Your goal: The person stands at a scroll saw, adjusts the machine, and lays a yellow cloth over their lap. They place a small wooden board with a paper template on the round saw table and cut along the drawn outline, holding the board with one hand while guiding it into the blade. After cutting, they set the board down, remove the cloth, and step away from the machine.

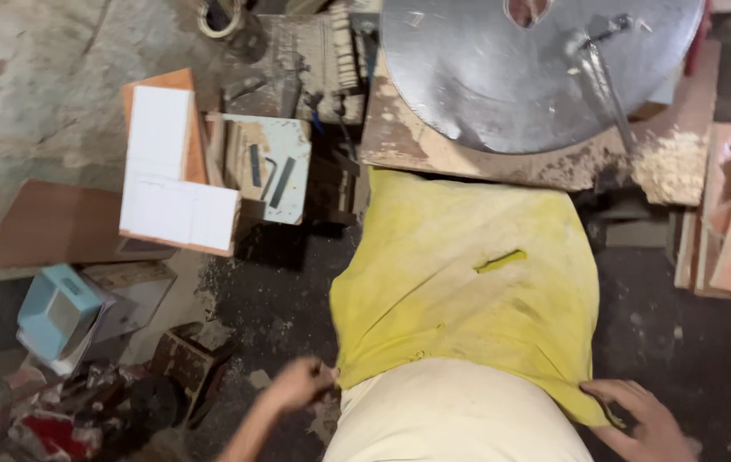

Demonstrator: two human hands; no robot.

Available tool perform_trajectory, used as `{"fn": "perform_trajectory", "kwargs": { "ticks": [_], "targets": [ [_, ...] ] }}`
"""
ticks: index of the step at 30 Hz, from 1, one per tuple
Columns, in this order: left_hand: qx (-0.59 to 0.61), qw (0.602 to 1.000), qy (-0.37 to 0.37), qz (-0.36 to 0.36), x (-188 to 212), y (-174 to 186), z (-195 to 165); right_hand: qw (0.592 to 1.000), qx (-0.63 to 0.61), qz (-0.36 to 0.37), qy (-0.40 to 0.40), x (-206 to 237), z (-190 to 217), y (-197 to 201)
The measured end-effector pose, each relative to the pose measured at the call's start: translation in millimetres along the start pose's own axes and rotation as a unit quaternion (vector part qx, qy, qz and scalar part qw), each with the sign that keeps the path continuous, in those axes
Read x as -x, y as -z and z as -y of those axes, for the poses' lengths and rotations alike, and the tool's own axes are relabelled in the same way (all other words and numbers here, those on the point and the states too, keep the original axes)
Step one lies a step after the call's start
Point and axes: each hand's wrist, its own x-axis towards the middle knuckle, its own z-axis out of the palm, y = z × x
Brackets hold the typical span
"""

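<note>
One yellow cloth (468, 274) hangs over one pale sack-like bundle (460, 419) at the bottom of the view, and serves here as the landmark. Its long axis runs from the bundle up toward the wooden desk (408, 141), its far edge touching the desk's edge. One darker yellow streak marks it right of its middle.

Two hands grip its near edge. The left hand (301, 382) is at the cloth's near left corner, fingers clenched on the hem. The right hand (644, 419) is at the near right corner, fingers spread and curled onto the cloth's edge.

Beyond the cloth, on the desk, lies one round metal disc (502, 68) with a metal arm across it. One heap of sawdust (674, 167) sits on the desk's right end.

Left of the cloth stand two white boards (169, 171) in an L, and farther left one light-blue box (57, 308), its contents hidden.
</note>
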Motion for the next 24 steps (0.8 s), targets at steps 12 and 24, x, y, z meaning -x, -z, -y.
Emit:
{"fn": "perform_trajectory", "kwargs": {
  "ticks": [12,24],
  "targets": [
    [0.273,0.95,-0.085,-0.122,-165,44,-229,0.868,-0.399,-0.154,-0.252,-135,98,16],
    [0.154,0.873,-0.107,-0.45,-151,120,-216,0.883,-0.313,-0.276,-0.216,-148,126,12]
  ]
}}
